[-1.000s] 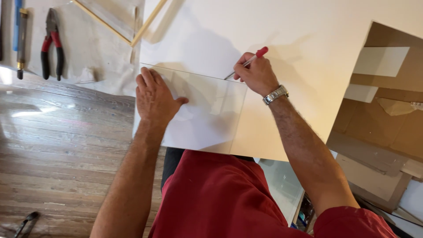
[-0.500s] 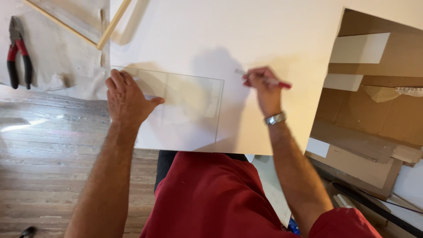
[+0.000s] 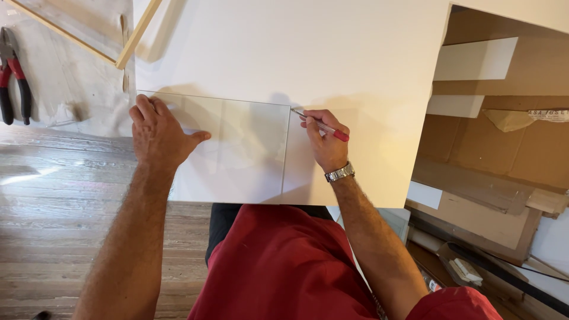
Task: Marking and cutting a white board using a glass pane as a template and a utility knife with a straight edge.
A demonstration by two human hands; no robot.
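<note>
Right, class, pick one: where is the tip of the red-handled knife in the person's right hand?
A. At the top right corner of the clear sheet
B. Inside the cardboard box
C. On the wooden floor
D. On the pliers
A: the right hand holds the red-handled knife with its tip at the top right corner of the clear sheet, which the left hand presses flat on the white board.

Red-handled pliers [image 3: 15, 83] are lying on a pale sheet [image 3: 71, 89] (upper left), beside crossing wooden strips [image 3: 127, 41]. Cardboard boxes [image 3: 504, 148] are sitting open at right.
</note>
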